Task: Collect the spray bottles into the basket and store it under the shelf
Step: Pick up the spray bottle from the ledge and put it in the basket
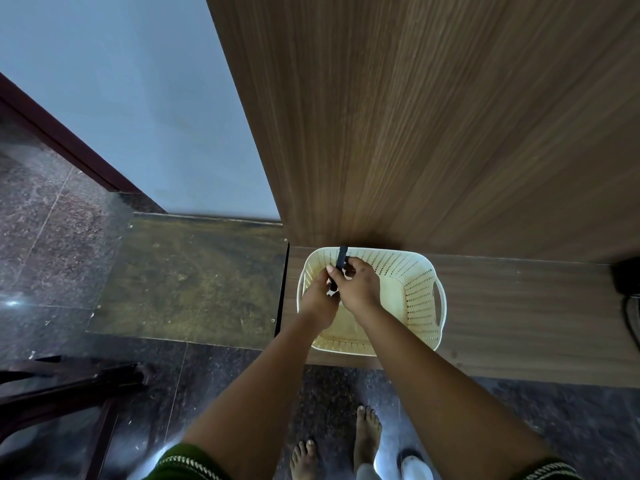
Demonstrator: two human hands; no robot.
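A cream perforated plastic basket (pixel 419 292) stands on a low wooden shelf board (pixel 519 306), against a tall wood panel. Both my hands are over its left half. My right hand (pixel 356 285) is closed around a dark spray head (pixel 341 259) that sticks up at the basket's far rim. My left hand (pixel 317 296) presses against the same object from the left; its body is hidden under my hands. The bottle's shape and colour below the head cannot be seen.
The wood panel (pixel 433 116) rises right behind the basket. A dark object with a cable (pixel 627 282) sits at the right edge of the board. Dark chair legs (pixel 69 386) stand at lower left on the granite floor (pixel 52 220). My bare feet (pixel 367 431) are below.
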